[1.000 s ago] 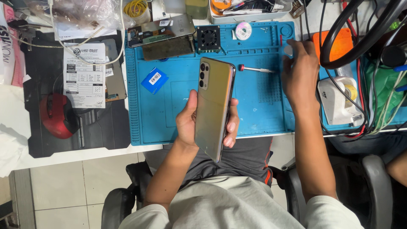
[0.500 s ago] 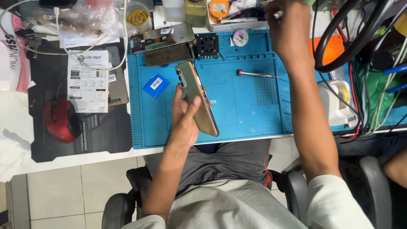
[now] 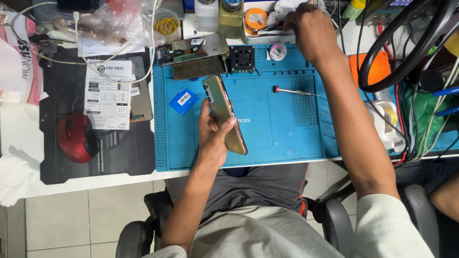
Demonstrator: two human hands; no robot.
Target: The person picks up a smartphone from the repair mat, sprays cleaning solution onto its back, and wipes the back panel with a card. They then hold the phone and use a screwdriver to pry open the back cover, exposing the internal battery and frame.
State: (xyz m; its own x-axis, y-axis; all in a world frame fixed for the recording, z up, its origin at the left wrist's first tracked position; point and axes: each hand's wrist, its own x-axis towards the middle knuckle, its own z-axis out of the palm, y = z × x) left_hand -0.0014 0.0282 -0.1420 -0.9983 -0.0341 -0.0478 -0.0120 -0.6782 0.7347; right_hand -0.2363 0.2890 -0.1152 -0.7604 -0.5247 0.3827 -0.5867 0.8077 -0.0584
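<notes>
My left hand (image 3: 213, 138) grips a gold-green smartphone (image 3: 222, 112) by its lower half, back side up and turned on edge, over the blue work mat (image 3: 272, 138). My right hand (image 3: 311, 31) is stretched to the back of the desk, fingers curled down into a white tray (image 3: 279, 14) of small tools. Whether it holds anything there is hidden by the fingers. A thin screwdriver with a red handle end (image 3: 292, 91) lies on the mat between the two hands.
On the mat sit a small blue box (image 3: 183, 101), a black fan (image 3: 242, 58), a small spool (image 3: 277, 51) and a metal phone plate (image 3: 193, 50). A red mouse (image 3: 76, 137) and printed sheet (image 3: 109, 93) lie left. Black cables (image 3: 406, 52) crowd the right.
My right hand went from the mat's right side up to the tray at the back. My left hand turned the phone from flat-facing to edge-on and lowered it toward the mat.
</notes>
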